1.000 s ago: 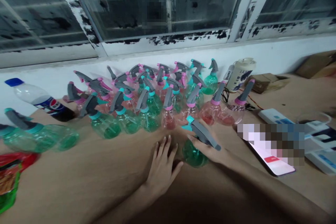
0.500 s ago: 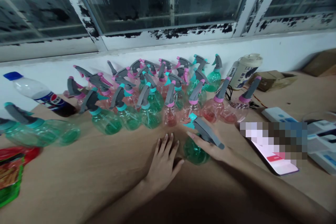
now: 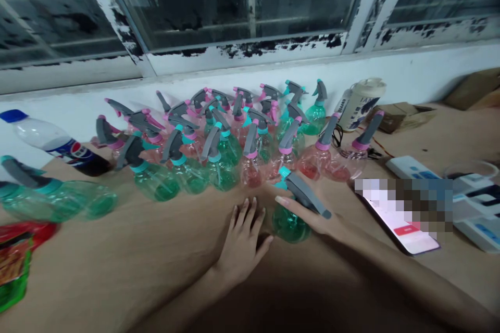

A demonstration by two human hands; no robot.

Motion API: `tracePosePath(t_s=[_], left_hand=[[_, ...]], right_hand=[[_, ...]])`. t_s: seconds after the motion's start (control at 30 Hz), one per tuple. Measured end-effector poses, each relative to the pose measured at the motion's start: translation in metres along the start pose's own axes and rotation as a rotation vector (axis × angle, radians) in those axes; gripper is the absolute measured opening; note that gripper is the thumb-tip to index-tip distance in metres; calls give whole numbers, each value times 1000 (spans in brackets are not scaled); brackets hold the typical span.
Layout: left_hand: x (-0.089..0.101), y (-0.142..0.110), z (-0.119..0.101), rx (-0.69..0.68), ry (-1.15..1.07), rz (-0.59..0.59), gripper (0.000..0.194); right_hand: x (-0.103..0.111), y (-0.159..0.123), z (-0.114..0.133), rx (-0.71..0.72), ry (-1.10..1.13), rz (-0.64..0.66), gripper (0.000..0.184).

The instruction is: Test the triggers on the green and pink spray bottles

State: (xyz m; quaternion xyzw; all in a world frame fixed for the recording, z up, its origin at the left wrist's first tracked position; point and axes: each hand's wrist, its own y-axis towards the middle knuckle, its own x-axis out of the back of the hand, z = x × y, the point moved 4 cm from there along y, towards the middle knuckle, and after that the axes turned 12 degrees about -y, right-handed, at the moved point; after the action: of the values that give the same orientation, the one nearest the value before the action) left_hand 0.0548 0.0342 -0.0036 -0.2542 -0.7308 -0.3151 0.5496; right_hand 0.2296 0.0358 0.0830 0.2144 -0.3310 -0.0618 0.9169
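My right hand (image 3: 312,213) is wrapped round the neck of a green spray bottle (image 3: 289,225), which stands on the table (image 3: 128,260) with its grey and turquoise trigger head above my fingers. My left hand (image 3: 244,242) lies flat on the wood just left of that bottle, fingers spread and holding nothing. Beyond my hands stands a group of spray bottles; a pink one (image 3: 251,170) and a green one (image 3: 223,173) are in its front row. The far-side fingers of my right hand are partly hidden by the bottle.
At the left are a cola bottle (image 3: 58,143), more green spray bottles (image 3: 74,200) and a red-green packet (image 3: 15,265). To the right lie a phone (image 3: 406,229), white boxes (image 3: 476,226), a paper cup (image 3: 361,104) and a cardboard box (image 3: 404,117). A wall with windows closes the back.
The view has shifted slightly, moving the scene a little to the left. Both hands keep their places, the right one still on the green spray bottle.
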Motion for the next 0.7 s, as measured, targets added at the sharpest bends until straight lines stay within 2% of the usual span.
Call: tracePosePath(t_s=[0.2, 0.47, 0.63, 0.7], left_hand=[[0, 0, 0, -8, -2, -19, 57], [2, 0, 0, -4, -18, -10, 55], [5, 1, -1, 2, -35, -5, 55], [5, 1, -1, 3, -38, -8, 54]], right_hand=[[1, 1, 3, 27, 15, -11, 18], [0, 3, 4, -21, 48, 40, 21], [1, 3, 6, -24, 54, 18, 13], [3, 4, 10, 2, 17, -4, 15]])
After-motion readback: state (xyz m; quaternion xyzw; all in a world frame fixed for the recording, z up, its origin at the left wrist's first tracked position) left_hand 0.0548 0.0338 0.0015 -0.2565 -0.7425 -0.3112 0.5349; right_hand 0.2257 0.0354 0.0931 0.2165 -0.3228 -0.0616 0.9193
